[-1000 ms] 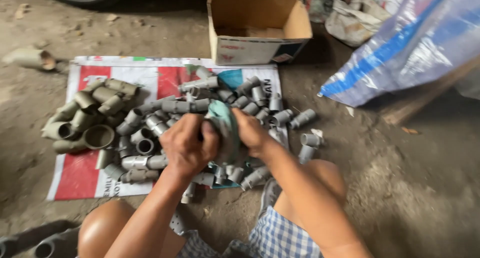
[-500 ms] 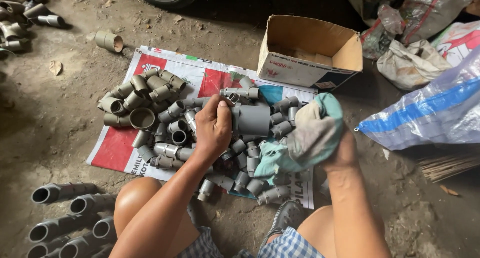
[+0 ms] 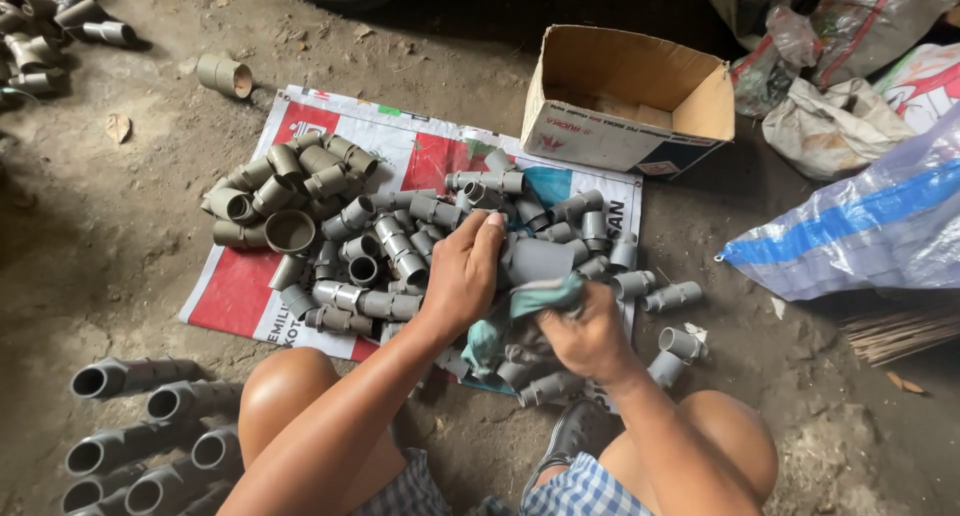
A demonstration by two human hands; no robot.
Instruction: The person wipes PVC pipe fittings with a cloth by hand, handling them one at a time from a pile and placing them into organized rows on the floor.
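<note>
Head view shows a grey pipe fitting (image 3: 538, 259) held above the middle of a printed sheet (image 3: 240, 296) on the floor, its long axis lying roughly level, running from the left hand toward the sheet's right edge. The left hand (image 3: 462, 271) has its grip closed around the fitting's near end. The right hand (image 3: 583, 334) has its grip closed on a teal rag (image 3: 545, 296), pressed against the fitting's underside. A heap of grey fittings (image 3: 400, 246) covers the sheet around both hands. An open cardboard box (image 3: 630, 101) stands beyond the sheet's far right corner. Larger grey pipe pieces (image 3: 130, 446) lie off its near left corner.
</note>
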